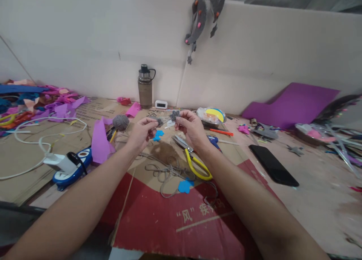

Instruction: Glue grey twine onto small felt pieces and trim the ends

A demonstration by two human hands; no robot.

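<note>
My left hand point(143, 133) pinches a small dark grey felt piece point(160, 121) between thumb and fingertips. Held in the fingertips of my right hand point(191, 127) is a grey flower-shaped felt piece point(174, 116). A thin strand seems to run between the two pieces, both raised above the cardboard point(147, 222). Beneath my hands lie a blue flower cutout point(158, 135), loose grey yarn point(168, 171) and yellow-handled scissors point(198, 165). A second blue cutout point(186, 185) rests nearer to me. The grey yarn ball point(121, 122) sits left of my left hand.
At the back stand a water bottle point(145, 88) and a small digital clock point(161, 104). A blue power strip point(72, 173) with white cables is at left, near felt scraps point(62, 109). A phone point(273, 165) and purple sheet point(288, 105) lie right. A grey felt ornament point(200, 16) hangs above.
</note>
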